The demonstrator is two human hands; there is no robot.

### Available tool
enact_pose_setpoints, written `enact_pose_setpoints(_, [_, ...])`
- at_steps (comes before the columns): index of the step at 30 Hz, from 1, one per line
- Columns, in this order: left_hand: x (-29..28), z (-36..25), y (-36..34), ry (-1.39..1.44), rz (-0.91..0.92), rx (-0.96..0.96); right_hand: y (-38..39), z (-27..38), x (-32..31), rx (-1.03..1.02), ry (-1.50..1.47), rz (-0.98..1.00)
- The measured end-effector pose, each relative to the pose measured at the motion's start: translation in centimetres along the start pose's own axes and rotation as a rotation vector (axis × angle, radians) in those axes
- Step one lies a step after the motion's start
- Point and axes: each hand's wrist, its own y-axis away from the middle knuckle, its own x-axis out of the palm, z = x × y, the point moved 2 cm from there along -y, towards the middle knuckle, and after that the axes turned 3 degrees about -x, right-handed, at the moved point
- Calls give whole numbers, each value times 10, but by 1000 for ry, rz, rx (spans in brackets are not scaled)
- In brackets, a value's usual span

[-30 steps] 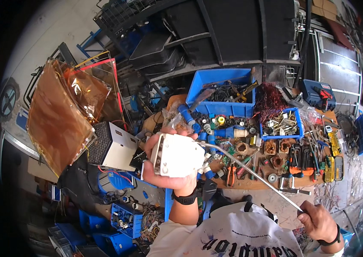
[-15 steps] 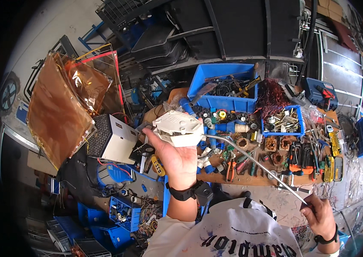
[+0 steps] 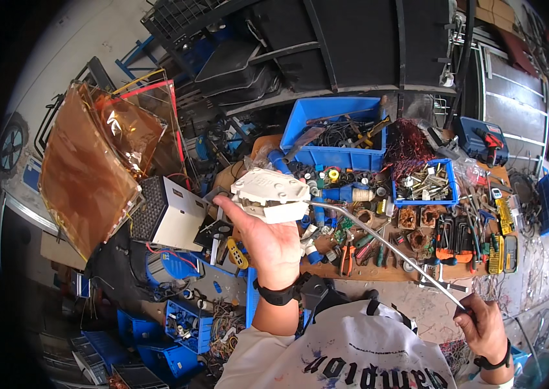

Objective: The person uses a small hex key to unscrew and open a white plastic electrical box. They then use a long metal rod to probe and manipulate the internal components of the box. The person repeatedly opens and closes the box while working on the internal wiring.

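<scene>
My left hand (image 3: 270, 238) is raised palm up and holds a white plastic part (image 3: 270, 193), a flat boxy housing, from below. A long thin metal tube (image 3: 385, 246) runs from that part down to the right. My right hand (image 3: 483, 324) grips the tube's far end low at the right. Both hands are over a cluttered wooden bench (image 3: 378, 275) strewn with tools and small parts.
A big blue bin (image 3: 339, 126) of cables and a small blue bin (image 3: 425, 183) of metal pieces stand on the bench. Pliers and screwdrivers (image 3: 466, 235) lie at the right. A white box (image 3: 172, 214) and a brown foil panel (image 3: 90, 172) are at the left. Blue crates (image 3: 158, 327) sit on the floor.
My left hand has turned the white part from face-on to flat and lifted it slightly right. The right hand, holding the tube's end, has dropped lower.
</scene>
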Motion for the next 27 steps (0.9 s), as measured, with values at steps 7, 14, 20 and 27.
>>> enact_pose_setpoints(7, [6, 3, 4, -118, -69, 109, -3, 6, -3, 19, 16, 10])
enact_pose_setpoints(14, [10, 3, 8, -266, -51, 364, -7, 10, -5, 34, 46, 29])
enact_pose_setpoints(20, [16, 5, 7, -295, -7, 404, -8, 17, -8, -25, 113, -20])
enact_pose_setpoints(27, [8, 10, 3, -396, 33, 434, -12, 34, -15, -29, 188, 0])
